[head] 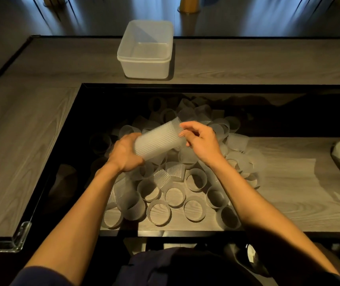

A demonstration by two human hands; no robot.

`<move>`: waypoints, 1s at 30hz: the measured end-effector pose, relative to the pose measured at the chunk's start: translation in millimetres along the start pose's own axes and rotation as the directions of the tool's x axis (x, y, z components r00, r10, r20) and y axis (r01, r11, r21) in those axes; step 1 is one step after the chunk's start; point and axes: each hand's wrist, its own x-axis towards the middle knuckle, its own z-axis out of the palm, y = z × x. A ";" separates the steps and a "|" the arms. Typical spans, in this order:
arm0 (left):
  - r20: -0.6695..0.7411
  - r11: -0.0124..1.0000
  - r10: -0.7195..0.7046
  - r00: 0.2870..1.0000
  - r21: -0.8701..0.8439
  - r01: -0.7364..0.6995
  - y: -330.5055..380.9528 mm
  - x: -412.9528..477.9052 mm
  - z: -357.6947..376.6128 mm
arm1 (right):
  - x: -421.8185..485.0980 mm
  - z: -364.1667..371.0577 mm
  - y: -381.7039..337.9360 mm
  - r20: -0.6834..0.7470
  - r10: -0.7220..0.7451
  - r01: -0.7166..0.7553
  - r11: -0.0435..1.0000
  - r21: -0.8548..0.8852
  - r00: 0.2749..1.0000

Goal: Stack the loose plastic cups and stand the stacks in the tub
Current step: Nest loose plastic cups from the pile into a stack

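A ribbed stack point(156, 139) of cups is gripped at its lower end by the left hand point(123, 153), and its upper rim is pinched by the right hand point(202, 141). It is held tilted above a heap of loose cups point(175, 197), most still unstacked. The tub point(144, 65) stands empty farther back on the counter point(247, 58); little of the task is judged done.

Ribbed translucent stack point(157, 139) tilted above the cups point(175, 195), heaped loose at near centre. Rectangular tub point(144, 65) upright, far centre.
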 end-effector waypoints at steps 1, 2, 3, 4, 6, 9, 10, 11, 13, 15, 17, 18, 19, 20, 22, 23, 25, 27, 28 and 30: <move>-0.003 1.000 -0.001 1.000 0.000 0.001 -0.3 -0.1 0.5 | 0.1 -1.7 0.7 0.042 0.017 -0.017 1.000 -0.005 0.999; -0.006 1.000 -0.004 1.000 0.001 0.004 -0.8 -0.6 0.4 | -0.1 -4.6 1.1 0.105 0.035 -0.032 0.999 -0.032 0.994; -0.007 1.000 -0.011 1.000 0.002 0.011 -2.0 -1.1 0.7 | -0.2 -8.2 1.6 0.173 0.053 -0.040 0.996 -0.076 0.984; -0.004 1.000 -0.015 1.000 0.005 0.015 -3.0 -1.7 1.3 | -0.5 -11.5 1.2 0.226 0.061 -0.034 0.992 -0.124 0.972; 0.009 1.000 -0.006 1.000 -0.004 0.006 -3.0 -3.0 3.4 | -1.1 -14.4 -0.2 0.282 0.059 -0.010 0.986 -0.169 0.958; 0.004 0.998 0.014 1.000 -0.057 -0.014 -1.2 -3.8 5.0 | -1.1 -8.3 -5.0 0.288 0.032 0.015 0.987 -0.160 0.957; -0.008 0.997 0.017 1.000 -0.069 -0.018 -0.9 -3.9 3.8 | -0.2 -6.4 -6.4 0.287 0.006 0.034 0.990 -0.135 0.958; -0.020 0.997 0.018 1.000 -0.077 -0.020 -0.8 -3.9 2.1 | 1.6 -5.9 -6.2 0.283 -0.023 0.055 0.993 -0.104 0.959; -0.043 0.997 0.011 0.999 -0.079 -0.015 -0.1 -4.0 -3.8 | 5.7 -7.8 -2.9 0.233 -0.056 0.061 0.998 -0.012 0.971; -0.065 0.998 -0.003 0.998 -0.065 -0.001 0.0 -4.2 -9.0 | 9.0 -9.2 6.5 0.096 -0.024 0.022 1.000 0.017 0.995; -0.074 0.998 -0.026 0.997 -0.050 0.022 -1.8 -5.1 -11.9 | 12.1 -8.5 23.4 0.007 0.042 -0.040 0.984 -0.176 0.999; -0.073 0.998 -0.034 0.997 -0.046 0.031 -3.5 -5.7 -12.5 | 12.1 -7.4 31.7 0.026 0.075 -0.063 0.945 -0.321 0.997; -0.068 0.998 -0.038 0.997 -0.043 0.035 -5.6 -6.2 -12.2 | 11.0 -5.5 38.5 0.075 0.116 -0.070 0.890 -0.450 0.990; -0.063 0.999 -0.037 0.997 -0.039 0.035 -6.9 -6.6 -11.6 | 9.4 -2.6 44.1 0.132 0.159 -0.063 0.837 -0.544 0.978; -0.052 0.999 -0.043 0.998 -0.033 0.041 -7.1 -6.6 -9.3 | 5.8 3.9 50.7 0.223 0.212 -0.013 0.752 -0.659 0.952; -0.047 0.999 -0.045 0.998 -0.028 0.044 -6.1 -5.9 -8.2 | 4.7 7.1 52.7 0.235 0.221 0.001 0.726 -0.688 0.946; -0.028 0.999 -0.042 0.999 -0.017 0.041 -3.3 -4.0 -6.5 | 4.3 12.0 56.8 0.218 0.228 -0.006 0.703 -0.711 0.949; -0.009 0.999 -0.038 0.999 -0.015 0.038 -1.1 -2.8 -5.8 | 5.4 14.5 59.6 0.203 0.231 -0.006 0.673 -0.739 0.951; -0.003 0.999 -0.037 0.999 -0.014 0.037 -0.4 -2.5 -5.4 | 5.4 14.9 61.0 0.208 0.225 0.009 0.658 -0.753 0.952; 0.003 0.999 -0.036 0.999 -0.010 0.036 0.1 -1.7 -4.0 | 5.4 15.5 62.4 0.222 0.210 0.043 0.627 -0.778 0.952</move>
